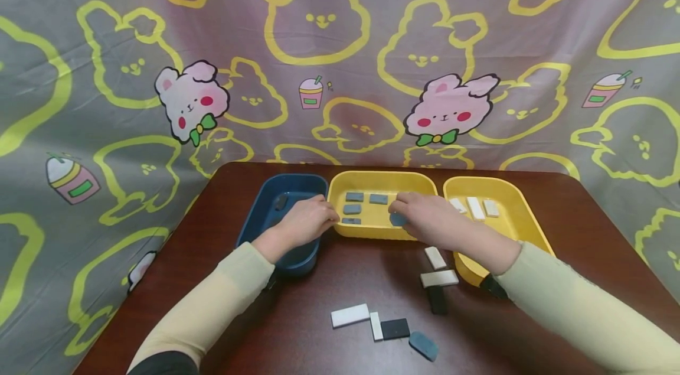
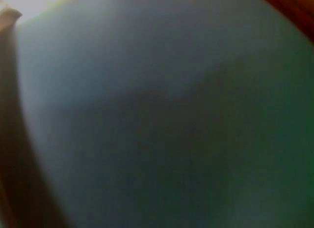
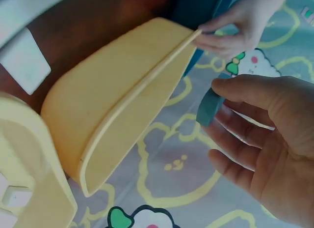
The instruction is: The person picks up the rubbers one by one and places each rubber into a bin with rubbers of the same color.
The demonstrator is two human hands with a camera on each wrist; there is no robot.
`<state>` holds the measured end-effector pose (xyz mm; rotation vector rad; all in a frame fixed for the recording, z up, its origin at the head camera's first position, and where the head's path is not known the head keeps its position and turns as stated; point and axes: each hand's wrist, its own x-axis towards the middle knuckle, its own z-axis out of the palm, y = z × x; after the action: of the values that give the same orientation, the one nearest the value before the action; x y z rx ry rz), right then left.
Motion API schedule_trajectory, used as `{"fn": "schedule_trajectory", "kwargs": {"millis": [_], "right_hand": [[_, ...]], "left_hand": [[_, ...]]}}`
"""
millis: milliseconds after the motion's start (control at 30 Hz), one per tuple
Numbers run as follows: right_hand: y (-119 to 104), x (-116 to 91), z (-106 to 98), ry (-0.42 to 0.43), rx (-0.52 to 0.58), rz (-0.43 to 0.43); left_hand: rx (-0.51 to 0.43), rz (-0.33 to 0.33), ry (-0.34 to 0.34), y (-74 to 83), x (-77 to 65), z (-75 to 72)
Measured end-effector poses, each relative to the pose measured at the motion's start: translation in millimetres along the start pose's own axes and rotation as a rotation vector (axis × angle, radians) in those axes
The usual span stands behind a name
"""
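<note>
Pinched between the thumb and fingers of my right hand (image 1: 432, 218) is a blue-grey eraser (image 3: 211, 105), held over the right part of the middle yellow tray (image 1: 385, 233). My left hand (image 1: 308, 222) reaches across the blue tray (image 1: 249, 218) and grips the middle tray's left rim; the right wrist view shows these left fingers (image 3: 218, 40) at that rim. Several blue-grey pieces (image 1: 355, 196) lie inside the middle tray. One dark piece (image 1: 281, 202) is in the blue tray. The left wrist view is filled by a blurred dark blue surface.
A second yellow tray (image 1: 523, 218) on the right contains white pieces (image 1: 475, 208). In front of the trays, the brown table (image 1: 297, 328) bears white pieces (image 1: 439, 279), black pieces (image 1: 395, 329) and another blue-grey eraser (image 1: 424, 345). A patterned curtain (image 1: 340, 80) hangs behind.
</note>
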<state>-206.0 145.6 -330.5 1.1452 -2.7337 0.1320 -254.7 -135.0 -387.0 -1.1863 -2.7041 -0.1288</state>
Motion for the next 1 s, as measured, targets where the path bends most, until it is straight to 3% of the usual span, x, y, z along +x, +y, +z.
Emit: {"fn": "schedule_trajectory", "kwargs": {"millis": [400,833,1000], "right_hand": [[22.4,50.6,18.4,-0.004,-0.019,-0.006],[31.6,90.9,66.4,-0.193,-0.046,0.076],[34.6,98.1,74.8,-0.268,0.032,0.159]], "left_hand": [[-0.007,0.023,0.021,-1.9,-0.7,2.1],[0.012,0.021,0.006,-2.5,0.0,1.7],[0.016,0.033,0.018,-2.3,-0.7,1.9]]}}
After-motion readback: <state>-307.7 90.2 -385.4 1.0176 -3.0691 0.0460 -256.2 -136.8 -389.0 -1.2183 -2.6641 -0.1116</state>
